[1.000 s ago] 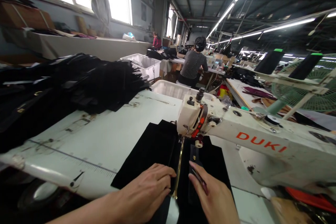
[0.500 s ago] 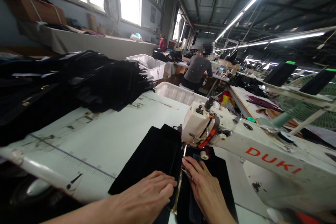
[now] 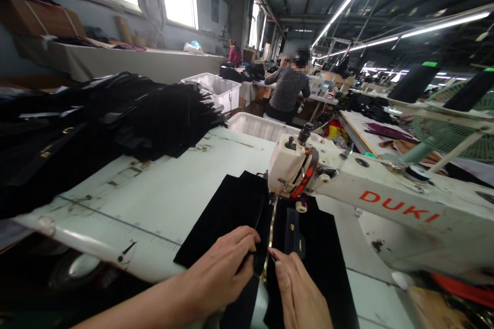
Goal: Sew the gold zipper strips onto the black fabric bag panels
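Black fabric point(image 3: 219, 221) lies on the sewing machine table, its far part under the head of a white sewing machine point(image 3: 283, 169). A gold-toothed zipper point(image 3: 271, 231) runs down the fabric from the machine head towards me. Left of the zipper, my left hand point(image 3: 231, 257) is closed on the fabric's edge, fingers curled with the tips partly hidden. On the other side, my right hand point(image 3: 297, 285) pinches the fabric close beside the zipper teeth. A dark patch with a small gold zipper point(image 3: 295, 234) shows on the fabric just beyond my right hand.
A big heap of black fabric pieces point(image 3: 154, 113) covers the table's left side. Behind the table stand white plastic bins point(image 3: 254, 124). Thread cones point(image 3: 415, 82) and a green fan point(image 3: 455, 133) are at right. A co-worker point(image 3: 287, 90) sits farther off.
My right hand has slid back towards me along the zipper, uncovering the dark patch. My left hand has risen slightly in view and its fingers are more curled. The camera view has shifted a little.
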Demonstrator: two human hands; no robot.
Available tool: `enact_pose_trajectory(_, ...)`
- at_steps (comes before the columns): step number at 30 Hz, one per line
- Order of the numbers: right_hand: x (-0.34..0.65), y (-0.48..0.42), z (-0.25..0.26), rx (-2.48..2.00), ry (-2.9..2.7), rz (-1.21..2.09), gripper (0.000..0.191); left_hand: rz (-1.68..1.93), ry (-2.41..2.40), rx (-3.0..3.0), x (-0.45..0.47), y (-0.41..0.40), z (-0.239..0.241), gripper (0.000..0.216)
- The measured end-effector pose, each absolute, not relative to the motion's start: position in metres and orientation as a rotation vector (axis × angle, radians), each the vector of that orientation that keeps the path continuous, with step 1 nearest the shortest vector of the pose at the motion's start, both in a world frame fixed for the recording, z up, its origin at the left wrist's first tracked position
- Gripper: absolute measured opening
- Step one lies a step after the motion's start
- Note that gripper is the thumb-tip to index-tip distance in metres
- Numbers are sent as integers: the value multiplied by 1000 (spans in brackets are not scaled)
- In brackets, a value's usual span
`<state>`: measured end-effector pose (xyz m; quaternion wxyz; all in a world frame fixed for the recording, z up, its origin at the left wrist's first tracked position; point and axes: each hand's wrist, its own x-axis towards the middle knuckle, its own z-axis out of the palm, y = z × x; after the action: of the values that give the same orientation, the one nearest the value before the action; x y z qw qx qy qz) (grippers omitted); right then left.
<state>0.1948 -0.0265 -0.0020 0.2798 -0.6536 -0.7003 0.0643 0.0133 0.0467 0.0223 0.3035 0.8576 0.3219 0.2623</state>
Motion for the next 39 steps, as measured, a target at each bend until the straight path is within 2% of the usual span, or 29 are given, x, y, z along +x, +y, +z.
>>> enact_pose_trajectory(4, 179, -27, -5, -1860, -1892, -77, 48, 737, 838, 2222, 12, 47, 21, 16)
enact_pose_trajectory(12, 166, -24, -5, -2104, -1959, -418, 40, 735, 849, 2193, 13, 48, 18, 22)
enact_pose_trajectory(33, 158, -24, 0, -2119, -2020, -610, 26, 640, 963, 2243, 14, 41, 14, 20)
enact_pose_trajectory(39, 160, -20, -3, -2076, -2074, -518, 20, 574, 963, 2261, 15, 41, 21, 21)
